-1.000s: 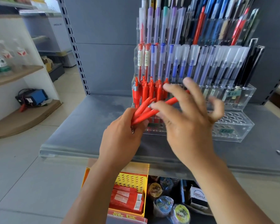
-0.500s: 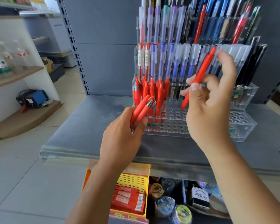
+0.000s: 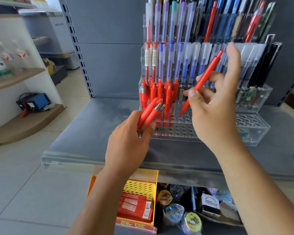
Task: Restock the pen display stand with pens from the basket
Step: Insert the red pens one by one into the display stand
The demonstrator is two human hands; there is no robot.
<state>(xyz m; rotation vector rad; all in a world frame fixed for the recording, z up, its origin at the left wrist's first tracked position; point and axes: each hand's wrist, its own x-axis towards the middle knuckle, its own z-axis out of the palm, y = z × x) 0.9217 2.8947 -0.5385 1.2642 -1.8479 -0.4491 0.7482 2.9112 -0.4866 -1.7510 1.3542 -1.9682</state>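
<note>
Right hand (image 3: 215, 106) pinching one red pen (image 3: 202, 82), tip slanting toward seven o'clock, just above the pen display stand's (image 3: 255, 133) empty holes (image 3: 182, 123); left hand (image 3: 131, 141) grips the spare pens (image 3: 149, 112).

Top-row pens (image 3: 211, 19) cut off above, shelf bottles (image 3: 2, 61) blurred, front-tier labels (image 3: 160, 128) illegible

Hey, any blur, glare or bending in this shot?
Head view: the red pen in the right hand and the pens in the left hand are sharp; bottles at the left edge are smeared; the shelf post bows from the wide lens; light is soft, no harsh glare on the stand.
</note>
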